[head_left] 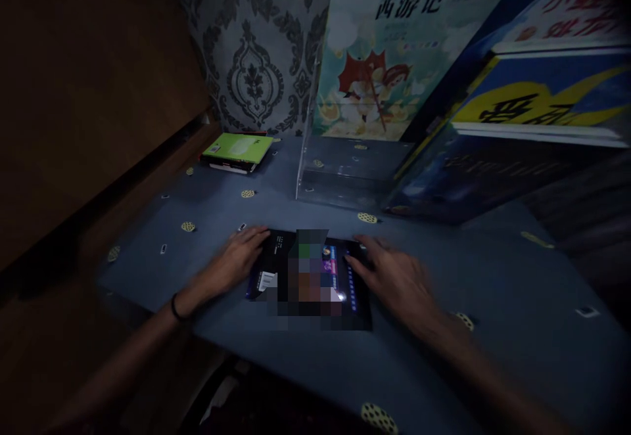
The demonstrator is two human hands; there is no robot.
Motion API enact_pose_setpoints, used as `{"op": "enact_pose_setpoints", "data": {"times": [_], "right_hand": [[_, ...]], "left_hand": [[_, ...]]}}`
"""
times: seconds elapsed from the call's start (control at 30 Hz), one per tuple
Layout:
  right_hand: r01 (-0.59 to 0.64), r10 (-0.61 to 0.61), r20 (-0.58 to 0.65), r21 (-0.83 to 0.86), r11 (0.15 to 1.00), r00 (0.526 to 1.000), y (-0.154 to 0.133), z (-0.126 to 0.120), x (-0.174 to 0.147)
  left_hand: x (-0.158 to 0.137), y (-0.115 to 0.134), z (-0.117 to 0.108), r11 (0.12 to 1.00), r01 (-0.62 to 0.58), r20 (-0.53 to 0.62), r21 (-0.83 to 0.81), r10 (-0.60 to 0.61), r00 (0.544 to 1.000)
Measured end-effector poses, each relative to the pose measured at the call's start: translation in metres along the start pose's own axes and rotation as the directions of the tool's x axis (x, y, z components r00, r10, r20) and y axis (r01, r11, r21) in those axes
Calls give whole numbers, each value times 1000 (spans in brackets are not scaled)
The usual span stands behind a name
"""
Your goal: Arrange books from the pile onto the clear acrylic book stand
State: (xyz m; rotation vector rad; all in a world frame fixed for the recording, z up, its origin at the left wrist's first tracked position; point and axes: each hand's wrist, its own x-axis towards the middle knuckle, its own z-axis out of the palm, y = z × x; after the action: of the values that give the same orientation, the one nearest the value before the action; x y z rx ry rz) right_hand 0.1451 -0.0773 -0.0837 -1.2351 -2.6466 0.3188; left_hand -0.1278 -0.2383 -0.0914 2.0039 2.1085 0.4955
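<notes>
A dark, glossy book [266,257] lies on the blue tablecloth in front of me, seemingly spread with its cover side up. Its left part bears a white barcode label, and on the right runs a strip of small blue print. Blurred blocks hide its middle. My left hand [241,257], with a black band at the wrist, rests stretched fingers at the book's upper left edge. At the right edge is my right hand [394,277], its thumb and fingers apart and touching or very near the cover. Neither hand is visibly closed round the book.
A clear acrylic stand [340,179] at the back holds an upright picture book [379,73]. Beside it on the right stand several blue and yellow books [537,113]. A green-covered stack [239,149] lies at the back left, near a brown wooden panel [98,60]. Patterned wallpaper [254,73] rises behind.
</notes>
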Motion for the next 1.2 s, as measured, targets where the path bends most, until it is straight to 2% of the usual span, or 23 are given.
{"op": "enact_pose_setpoints", "data": {"times": [0.07, 0.1, 0.2, 0.27, 0.33, 0.47, 0.57, 0.73, 0.83, 0.97, 1.2], "right_hand": [[156, -155, -14, 11, 988, 988, -18, 1, 0], [266, -265, -14, 48, 963, 964, -30, 3, 0], [540, -549, 33, 139, 830, 835, -70, 13, 8], [627, -637, 61, 126, 769, 769, -92, 21, 18], [656, -661, 65, 84, 750, 747, -106, 28, 30], [639, -643, 63, 72, 766, 763, -112, 33, 38], [665, -674, 68, 116, 737, 735, -112, 30, 24], [711, -735, 96, 193, 676, 672, -113, 25, -9], [710, -736, 113, 204, 674, 667, -113, 26, -14], [689, -728, 107, 255, 679, 678, -109, 25, -3], [500, -504, 61, 76, 863, 861, -96, 34, 15]], "left_hand": [[1, -9, -5, 991, 13, 16, -131, -11, 1000], [2, -11, -7, 980, 20, 12, -197, -18, 1000], [5, -11, -10, 932, 59, -18, -357, -70, 997], [7, -11, -10, 908, 91, -24, -408, -110, 994], [8, -12, -8, 897, 104, -21, -429, -125, 992], [7, -19, -2, 907, 41, -49, -419, -68, 996], [6, -21, -1, 920, 25, -54, -390, -50, 997], [6, -15, -7, 946, 77, -4, -315, -83, 997], [4, -11, -9, 967, 76, 14, -242, -75, 997], [0, -10, -5, 990, 26, -17, -138, -29, 999], [-3, -11, 1, 1000, 18, -25, -25, -18, 1000]]}}
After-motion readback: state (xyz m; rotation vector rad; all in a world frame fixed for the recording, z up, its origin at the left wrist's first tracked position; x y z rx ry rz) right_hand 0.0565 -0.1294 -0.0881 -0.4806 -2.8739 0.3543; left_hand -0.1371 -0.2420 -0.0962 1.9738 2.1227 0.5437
